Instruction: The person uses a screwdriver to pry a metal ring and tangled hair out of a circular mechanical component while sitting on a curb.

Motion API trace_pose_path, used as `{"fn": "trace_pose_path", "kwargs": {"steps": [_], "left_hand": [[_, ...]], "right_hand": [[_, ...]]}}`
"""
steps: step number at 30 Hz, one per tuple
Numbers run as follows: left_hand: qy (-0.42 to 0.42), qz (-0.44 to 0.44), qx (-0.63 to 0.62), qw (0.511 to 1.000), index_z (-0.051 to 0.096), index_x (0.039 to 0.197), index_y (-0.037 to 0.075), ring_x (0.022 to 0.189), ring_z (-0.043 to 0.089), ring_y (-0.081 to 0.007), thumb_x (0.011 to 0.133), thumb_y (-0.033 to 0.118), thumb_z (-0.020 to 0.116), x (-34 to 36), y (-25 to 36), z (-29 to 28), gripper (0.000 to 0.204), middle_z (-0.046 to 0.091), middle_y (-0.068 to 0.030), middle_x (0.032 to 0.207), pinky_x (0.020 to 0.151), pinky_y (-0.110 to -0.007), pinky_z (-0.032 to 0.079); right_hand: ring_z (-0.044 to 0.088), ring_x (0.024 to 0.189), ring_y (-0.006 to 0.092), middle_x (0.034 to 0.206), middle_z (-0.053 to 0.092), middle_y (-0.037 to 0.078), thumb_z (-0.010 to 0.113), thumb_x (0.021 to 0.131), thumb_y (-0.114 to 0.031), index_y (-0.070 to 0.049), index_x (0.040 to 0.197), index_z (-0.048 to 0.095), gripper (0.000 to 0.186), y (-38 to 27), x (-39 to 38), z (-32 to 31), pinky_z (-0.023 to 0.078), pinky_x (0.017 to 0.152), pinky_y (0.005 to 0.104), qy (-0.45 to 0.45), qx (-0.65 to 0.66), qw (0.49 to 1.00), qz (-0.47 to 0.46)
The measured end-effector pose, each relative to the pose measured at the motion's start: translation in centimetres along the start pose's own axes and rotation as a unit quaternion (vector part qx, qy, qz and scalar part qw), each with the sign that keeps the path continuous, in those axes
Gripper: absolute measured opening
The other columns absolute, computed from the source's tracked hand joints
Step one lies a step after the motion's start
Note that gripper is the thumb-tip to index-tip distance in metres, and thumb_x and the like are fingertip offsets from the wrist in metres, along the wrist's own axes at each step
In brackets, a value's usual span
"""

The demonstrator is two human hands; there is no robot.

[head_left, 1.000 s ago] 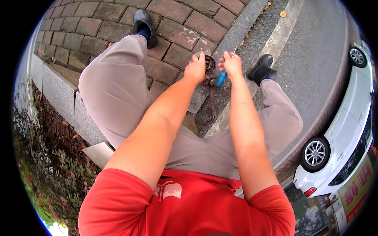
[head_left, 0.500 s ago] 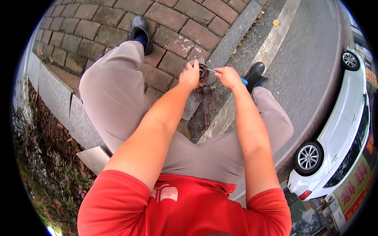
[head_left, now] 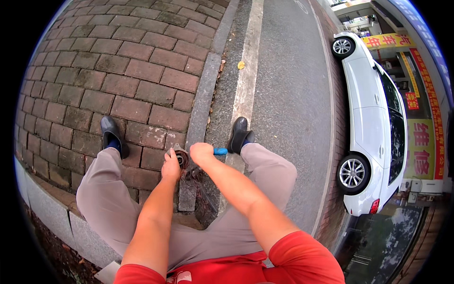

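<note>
My left hand (head_left: 171,165) is closed around the side of a round metal motor part with reddish-brown wire windings (head_left: 182,158), low between my knees by the kerb. My right hand (head_left: 202,153) is a fist just to the right of it, gripping a screwdriver. The screwdriver's blue handle (head_left: 220,151) sticks out to the right of the fist. Its shaft is hidden at this moment, so I cannot tell whether the tip touches the windings. Tangled dark reddish wire (head_left: 194,173) lies below, nearer to me.
A grey stone kerb (head_left: 202,102) divides the brick paving (head_left: 120,87) from the asphalt road (head_left: 288,90). My dark shoes stand on either side, the left shoe (head_left: 111,132) on brick, the right shoe (head_left: 239,134) on the road's white line. A white car (head_left: 366,109) is parked across the road.
My view has tilted up and turned, so hands and legs sit lower and further left. The screwdriver's thin shaft showed between the hands before; now my right fist covers it, close beside the motor part.
</note>
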State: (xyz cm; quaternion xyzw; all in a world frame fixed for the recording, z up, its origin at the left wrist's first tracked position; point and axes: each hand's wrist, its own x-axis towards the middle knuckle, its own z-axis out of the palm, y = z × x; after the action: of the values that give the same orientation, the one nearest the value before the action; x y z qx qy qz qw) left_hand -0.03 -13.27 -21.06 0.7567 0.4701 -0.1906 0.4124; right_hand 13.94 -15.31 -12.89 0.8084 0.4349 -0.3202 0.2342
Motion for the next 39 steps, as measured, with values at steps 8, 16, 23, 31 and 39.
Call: {"fn": "trace_pose_path", "kwargs": {"steps": [8, 16, 23, 31, 39], "left_hand": [[-0.010, 0.013, -0.012, 1.000, 0.013, 0.151, 0.010, 0.117, 0.054, -0.0390, 0.065, 0.017, 0.088, -1.1, 0.9, -1.2, 0.114, 0.036, -0.0224, 0.142, 0.093, -0.045, 0.049], [-0.011, 0.014, 0.002, 1.000, 0.013, 0.151, 0.009, 0.114, 0.056, -0.0399, 0.067, 0.018, 0.087, -1.1, 0.2, -0.9, 0.113, 0.036, -0.0236, 0.142, 0.092, -0.045, 0.050], [0.009, 0.029, 0.030, 0.999, 0.016, 0.151, 0.010, 0.116, 0.056, -0.0398, 0.079, 0.011, 0.072, 0.9, 0.1, 0.9, 0.092, 0.033, -0.0266, 0.146, 0.092, -0.043, 0.051], [0.002, 0.014, 0.020, 1.000, 0.015, 0.151, 0.010, 0.113, 0.058, -0.0397, 0.075, 0.019, 0.079, 0.2, -1.0, 0.7, 0.100, 0.035, -0.0257, 0.144, 0.089, -0.043, 0.052], [-0.007, 0.013, 0.023, 1.000, 0.015, 0.151, 0.010, 0.115, 0.056, -0.0397, 0.067, 0.022, 0.087, -0.4, -0.2, -0.2, 0.111, 0.034, -0.0250, 0.144, 0.091, -0.043, 0.052]], "right_hand": [[0.068, 0.100, 0.0307, 0.105, 0.071, 0.015, 0.062, 0.081, -0.008, -0.004, 0.098, 0.073, 0.021, 1.7, -0.5, -0.2, 0.055, 0.081, 0.0395, -0.032, 0.042, 0.999, -0.009], [0.068, 0.094, 0.0338, 0.101, 0.069, 0.021, 0.063, 0.082, -0.010, 0.001, 0.100, 0.071, 0.023, 2.0, 1.0, 1.1, 0.054, 0.081, 0.0403, -0.011, 0.144, 0.984, -0.109], [0.069, 0.093, 0.0318, 0.096, 0.070, 0.024, 0.061, 0.079, -0.015, 0.000, 0.113, 0.067, 0.038, 1.8, 5.1, 9.3, 0.052, 0.083, 0.0378, 0.147, 0.520, 0.842, -0.019], [0.050, 0.066, 0.0138, 0.076, 0.055, 0.003, 0.047, 0.084, -0.010, 0.003, 0.123, 0.061, 0.044, 1.2, 3.1, 8.5, 0.043, 0.065, 0.0273, -0.056, 0.778, 0.616, -0.109], [0.053, 0.064, 0.0147, 0.076, 0.061, 0.004, 0.046, 0.094, -0.019, -0.002, 0.126, 0.061, 0.040, 2.4, 4.3, 7.8, 0.044, 0.059, 0.0295, -0.146, 0.813, 0.562, -0.044]]}}
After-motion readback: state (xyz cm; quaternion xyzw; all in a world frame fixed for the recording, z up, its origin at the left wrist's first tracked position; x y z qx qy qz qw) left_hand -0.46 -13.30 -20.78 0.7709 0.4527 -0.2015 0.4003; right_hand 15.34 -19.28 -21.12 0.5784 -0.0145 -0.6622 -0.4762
